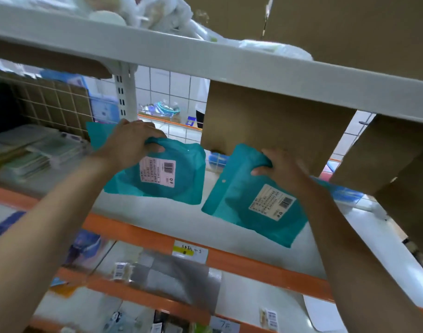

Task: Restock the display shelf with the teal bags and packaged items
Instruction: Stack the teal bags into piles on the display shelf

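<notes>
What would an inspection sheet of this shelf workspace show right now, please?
Surface: white shelf board with an orange front edge that carries a price label.
Job's things: left teal bag and right teal bag, both with their barcode labels facing the camera; a third teal bag shows behind the left hand.
Clutter: stacked flat packets at the left; cardboard box at the back.
Hands: left hand grips the left teal bag's top; right hand grips the right teal bag's top.
Cables: nothing seen.
Surroundings: wire grid behind, upper shelf above, lower shelf with packaged goods.
</notes>
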`<state>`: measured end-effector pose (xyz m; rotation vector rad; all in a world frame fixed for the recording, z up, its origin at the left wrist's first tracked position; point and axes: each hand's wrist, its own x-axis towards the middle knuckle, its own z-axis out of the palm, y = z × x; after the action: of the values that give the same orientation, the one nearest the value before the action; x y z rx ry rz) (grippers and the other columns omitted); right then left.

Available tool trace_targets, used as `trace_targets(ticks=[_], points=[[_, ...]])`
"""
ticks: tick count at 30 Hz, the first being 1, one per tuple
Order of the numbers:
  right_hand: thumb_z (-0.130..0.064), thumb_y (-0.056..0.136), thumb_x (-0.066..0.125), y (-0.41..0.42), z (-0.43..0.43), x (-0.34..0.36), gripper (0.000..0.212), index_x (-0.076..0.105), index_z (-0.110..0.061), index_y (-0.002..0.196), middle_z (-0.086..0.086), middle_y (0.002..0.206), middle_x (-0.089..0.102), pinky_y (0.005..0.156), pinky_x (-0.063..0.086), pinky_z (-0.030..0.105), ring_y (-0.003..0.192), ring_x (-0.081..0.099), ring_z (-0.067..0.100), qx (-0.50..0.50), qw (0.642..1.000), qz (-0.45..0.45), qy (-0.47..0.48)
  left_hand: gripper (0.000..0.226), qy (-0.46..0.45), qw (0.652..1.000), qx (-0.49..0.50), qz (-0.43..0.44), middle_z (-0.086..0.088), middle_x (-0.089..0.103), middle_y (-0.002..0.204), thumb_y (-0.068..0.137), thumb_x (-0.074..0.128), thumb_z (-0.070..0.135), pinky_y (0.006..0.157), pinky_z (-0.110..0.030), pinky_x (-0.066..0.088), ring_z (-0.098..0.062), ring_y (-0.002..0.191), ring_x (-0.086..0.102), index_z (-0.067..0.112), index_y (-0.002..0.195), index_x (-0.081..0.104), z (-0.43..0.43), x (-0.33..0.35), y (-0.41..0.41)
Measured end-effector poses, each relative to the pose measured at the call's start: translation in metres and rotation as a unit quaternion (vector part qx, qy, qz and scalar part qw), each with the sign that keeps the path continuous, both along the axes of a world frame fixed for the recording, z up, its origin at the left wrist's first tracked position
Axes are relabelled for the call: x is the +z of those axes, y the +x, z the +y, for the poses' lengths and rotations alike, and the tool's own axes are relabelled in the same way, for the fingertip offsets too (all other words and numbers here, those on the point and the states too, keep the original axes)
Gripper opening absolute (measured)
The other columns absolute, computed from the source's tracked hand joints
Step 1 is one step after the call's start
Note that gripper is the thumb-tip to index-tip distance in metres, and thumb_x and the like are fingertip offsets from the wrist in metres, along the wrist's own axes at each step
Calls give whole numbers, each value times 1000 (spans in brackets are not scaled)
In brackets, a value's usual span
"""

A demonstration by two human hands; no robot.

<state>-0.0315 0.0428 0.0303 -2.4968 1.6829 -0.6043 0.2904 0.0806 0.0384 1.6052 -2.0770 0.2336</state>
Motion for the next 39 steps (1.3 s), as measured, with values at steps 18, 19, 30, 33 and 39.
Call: trace_targets(ticks=[18, 19, 30, 33, 39], points=[[-31, 77, 74, 253, 19, 3, 40, 36, -27, 64, -11, 61, 42, 56, 26, 34, 65, 43, 16, 65, 997, -42, -28, 36, 49, 997, 52, 32, -5, 65, 118, 78, 73, 20, 93, -38, 44, -28, 111, 57, 15, 113, 68, 55, 23, 242], [-31, 77, 74, 264, 17, 3, 38, 38, -27, 65, -11, 62, 42, 56, 27, 34, 68, 44, 17, 69, 996, -44, -22, 36, 48, 997, 57, 29, -6, 65, 120, 79, 73, 21, 96, -39, 42, -28, 113, 56, 15, 114, 68, 57, 22, 254], [-36, 84, 66, 368, -17, 7, 23, 50, -20, 87, -3, 81, 52, 62, 29, 30, 77, 49, 19, 106, 994, -15, -19, 27, 65, 992, 103, 24, 0, 62, 120, 88, 62, 22, 102, -42, 33, -24, 111, 53, 19, 115, 66, 46, 11, 343], [-37, 85, 65, 393, -34, 12, 24, 57, -17, 95, 0, 86, 57, 68, 39, 32, 80, 54, 20, 115, 993, -22, -24, 26, 85, 990, 106, 48, 0, 63, 118, 88, 61, 24, 102, -44, 35, -24, 109, 54, 21, 113, 66, 34, 15, 365], [-38, 84, 65, 457, -59, 20, 20, 55, -25, 95, -8, 88, 55, 63, 35, 26, 80, 53, 14, 166, 986, -32, -1, 27, 95, 983, 138, 77, 0, 64, 119, 88, 62, 26, 93, -37, 44, -22, 108, 57, 20, 113, 67, 30, 19, 418]])
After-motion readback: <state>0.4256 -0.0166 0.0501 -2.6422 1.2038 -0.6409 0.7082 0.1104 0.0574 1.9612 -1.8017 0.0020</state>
